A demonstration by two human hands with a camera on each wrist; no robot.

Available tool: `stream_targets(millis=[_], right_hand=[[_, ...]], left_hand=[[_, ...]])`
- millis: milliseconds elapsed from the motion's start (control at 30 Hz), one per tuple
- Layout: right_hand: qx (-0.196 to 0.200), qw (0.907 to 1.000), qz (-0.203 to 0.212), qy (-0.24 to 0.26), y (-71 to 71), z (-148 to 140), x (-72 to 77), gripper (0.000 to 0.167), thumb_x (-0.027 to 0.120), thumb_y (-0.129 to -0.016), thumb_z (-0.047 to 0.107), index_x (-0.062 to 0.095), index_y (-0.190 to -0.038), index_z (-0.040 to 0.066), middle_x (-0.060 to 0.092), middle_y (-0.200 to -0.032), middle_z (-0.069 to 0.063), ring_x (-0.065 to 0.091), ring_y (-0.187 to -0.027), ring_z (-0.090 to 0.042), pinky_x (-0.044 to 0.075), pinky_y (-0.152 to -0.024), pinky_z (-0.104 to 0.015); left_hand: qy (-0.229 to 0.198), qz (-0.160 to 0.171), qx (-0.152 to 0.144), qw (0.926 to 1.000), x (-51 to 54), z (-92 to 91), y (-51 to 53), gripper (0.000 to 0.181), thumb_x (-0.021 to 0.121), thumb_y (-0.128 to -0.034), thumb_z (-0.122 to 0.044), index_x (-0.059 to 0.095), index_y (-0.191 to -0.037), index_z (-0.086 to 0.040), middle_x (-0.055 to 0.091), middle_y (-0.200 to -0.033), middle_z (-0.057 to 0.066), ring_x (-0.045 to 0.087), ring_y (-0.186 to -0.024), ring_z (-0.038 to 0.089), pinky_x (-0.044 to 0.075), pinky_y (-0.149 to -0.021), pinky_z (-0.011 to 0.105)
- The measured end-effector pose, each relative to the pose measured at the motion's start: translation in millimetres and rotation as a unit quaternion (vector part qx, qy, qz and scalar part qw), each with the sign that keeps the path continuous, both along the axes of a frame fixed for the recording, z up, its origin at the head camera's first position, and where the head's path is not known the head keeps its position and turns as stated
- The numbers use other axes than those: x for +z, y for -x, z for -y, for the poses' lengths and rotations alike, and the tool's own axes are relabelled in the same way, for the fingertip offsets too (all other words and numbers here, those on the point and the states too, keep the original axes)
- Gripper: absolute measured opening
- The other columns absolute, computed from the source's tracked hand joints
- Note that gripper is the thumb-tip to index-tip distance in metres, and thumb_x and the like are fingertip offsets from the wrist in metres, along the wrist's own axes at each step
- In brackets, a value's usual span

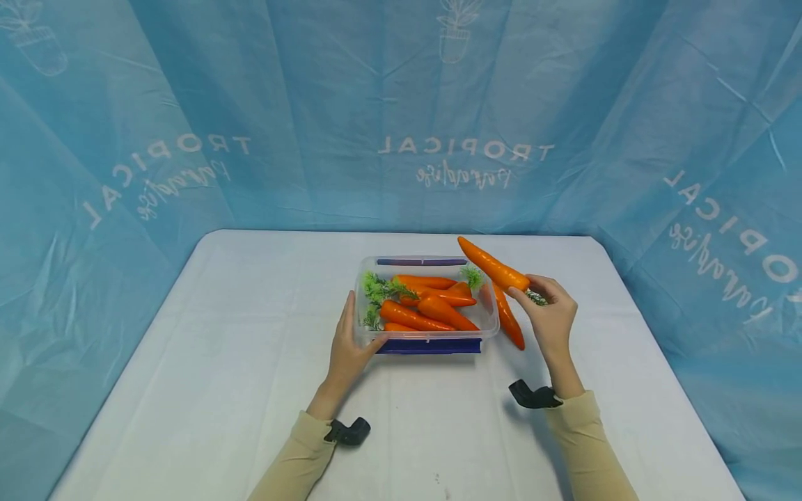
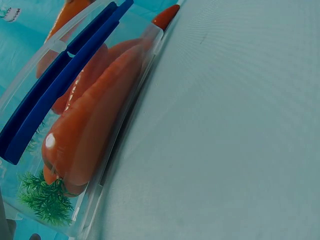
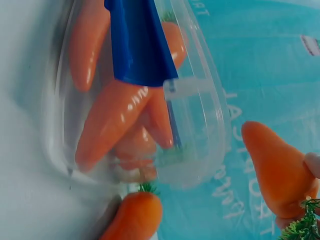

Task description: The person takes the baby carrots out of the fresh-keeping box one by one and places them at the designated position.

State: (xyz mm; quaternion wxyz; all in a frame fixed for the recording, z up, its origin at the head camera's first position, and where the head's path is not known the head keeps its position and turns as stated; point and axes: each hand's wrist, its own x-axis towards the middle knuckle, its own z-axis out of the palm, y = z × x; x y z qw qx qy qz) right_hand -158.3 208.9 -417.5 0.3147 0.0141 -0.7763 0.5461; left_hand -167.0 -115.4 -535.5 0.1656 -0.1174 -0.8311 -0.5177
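A clear plastic box [image 1: 489, 327] with blue clips holds several orange carrots [image 1: 432, 305] with green tops. My left hand [image 1: 352, 351] grips its left end, the thumb on the front rim and the fingers along the side. In the air off the box's right end, my right hand [image 1: 551, 313] pinches a carrot [image 1: 491, 263] near its green top, the tip pointing up and left. The right wrist view shows this held carrot [image 3: 277, 170] at its right edge. Another carrot [image 1: 510, 323] lies on the table against the box's right side, below the held one.
A white cloth covers the table [image 1: 250, 334]. Blue curtains [image 1: 326, 83] with white lettering hang behind it and at both sides. A blue clip [image 1: 429, 346] projects from the box's front, another blue clip [image 1: 422, 262] at its back.
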Motion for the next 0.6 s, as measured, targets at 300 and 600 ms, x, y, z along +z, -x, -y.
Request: stream_targets(millis=[300,600], right_hand=[[-0.047,0.9987,-0.008,0.019,-2.4,-17.0,-10.8,0.032,0.076,-0.076,0.0,0.067,-0.103,-0.014,0.066,-0.098,-0.027,0.063,-0.085,-0.002,0.053,-0.072,-0.01],[-0.086,0.9963,0.002,0.001,-9.0,-23.6,-19.2,0.034,0.078,-0.075,0.001,0.067,-0.104,-0.013,0.067,-0.101,-0.028,0.062,-0.087,-0.005,0.053,-0.083,-0.015]], left_hand=[[-0.004,0.003,-0.003,1.0,1.7,0.0,-0.7,0.103,0.073,-0.0792,-0.047,0.012,-0.154,-0.012,0.017,-0.16,0.012,0.022,-0.146,0.033,0.023,-0.116,0.057],[0.001,0.005,0.0,1.0,1.8,0.0,-1.3,0.102,0.073,-0.0799,-0.043,0.011,-0.154,-0.013,0.017,-0.16,0.01,0.022,-0.146,0.033,0.024,-0.116,0.056]])
